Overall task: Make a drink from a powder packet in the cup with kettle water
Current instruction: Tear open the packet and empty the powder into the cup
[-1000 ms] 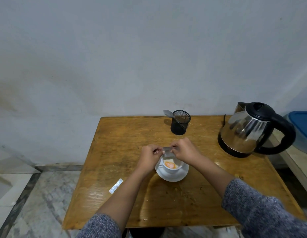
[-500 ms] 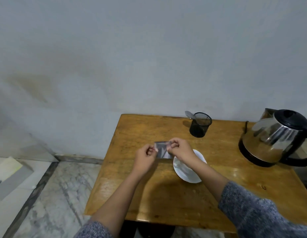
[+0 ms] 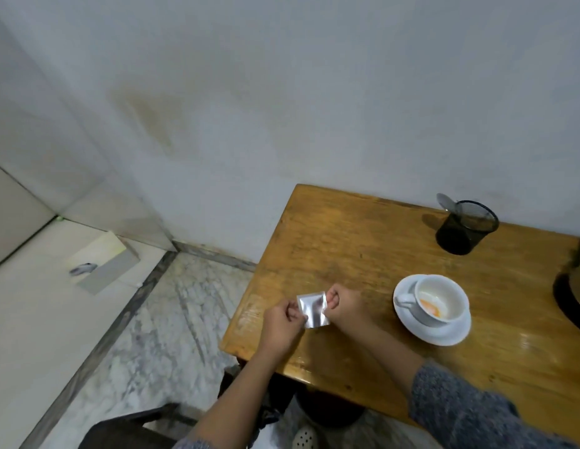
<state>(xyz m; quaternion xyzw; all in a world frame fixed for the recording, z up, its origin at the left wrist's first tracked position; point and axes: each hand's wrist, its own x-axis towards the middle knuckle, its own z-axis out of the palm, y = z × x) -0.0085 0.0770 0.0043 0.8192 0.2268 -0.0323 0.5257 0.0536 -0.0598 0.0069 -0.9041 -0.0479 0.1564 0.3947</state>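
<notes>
Both hands pinched a silver packet [image 3: 313, 308] over the worktop's [image 3: 363, 241] left edge: left hand [image 3: 282, 322] on its left side, right hand [image 3: 343, 304] on its right. White cup [image 3: 439, 303] with orange powder sat on a saucer [image 3: 411, 322], right of the hands. Black mesh holder [image 3: 465, 226] with a spoon [image 3: 445, 200] stood behind. Kettle base [image 3: 572, 299] at right edge.
</notes>
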